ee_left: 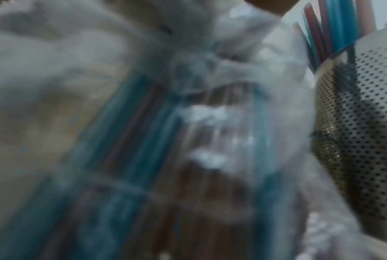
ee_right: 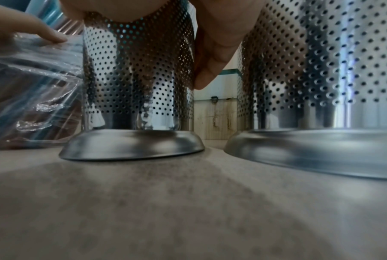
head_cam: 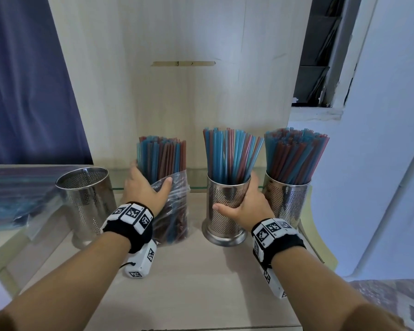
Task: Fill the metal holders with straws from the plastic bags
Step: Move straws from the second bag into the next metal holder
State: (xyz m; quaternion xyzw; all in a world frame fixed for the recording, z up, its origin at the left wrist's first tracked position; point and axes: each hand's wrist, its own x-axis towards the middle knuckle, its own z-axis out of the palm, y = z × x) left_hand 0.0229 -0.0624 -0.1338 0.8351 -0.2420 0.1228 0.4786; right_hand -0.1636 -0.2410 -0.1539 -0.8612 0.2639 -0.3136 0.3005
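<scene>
head view: left hand (head_cam: pixel 145 191) wraps around an upright clear plastic bag (head_cam: pixel 171 211) of blue and red straws (head_cam: pixel 161 156), thumb on the near face, fingers hidden behind the bag. the bag stands on the table (head_cam: pixel 189 271), straw tops sticking out of its open mouth. right hand (head_cam: pixel 245 206) grips the middle holder (head_cam: pixel 226 211), thumb across the near wall, fingers hidden round the right side. that holder is full of straws. just right of it stands the right holder (head_cam: pixel 288 201), also full, lower part partly covered by the right wrist. far left stands an empty holder (head_cam: pixel 87 199), no straws visible inside. more bagged straws (head_cam: pixel 12 194) lie flat at the left edge, cut off by the frame.

left wrist view: mostly blurred; plastic bag (ee_left: pixel 188 140) fills the frame with smeared blue and red streaks. sharp only at right: perforated wall of the middle holder (ee_left: pixel 363 123) with straw tips above. hand barely visible at the top edge, finger pose unreadable here.

right wrist view: low angle off the table (ee_right: pixel 188 211). middle holder (ee_right: pixel 138 84) stands on its flared base, right hand (ee_right: pixel 219 44) clamped on its upper wall, tops cut off. right holder (ee_right: pixel 321 79) close at right, base cut off. at left the crinkled bag (ee_right: pixel 32 84) with a left hand (ee_right: pixel 21 26) finger on it.
</scene>
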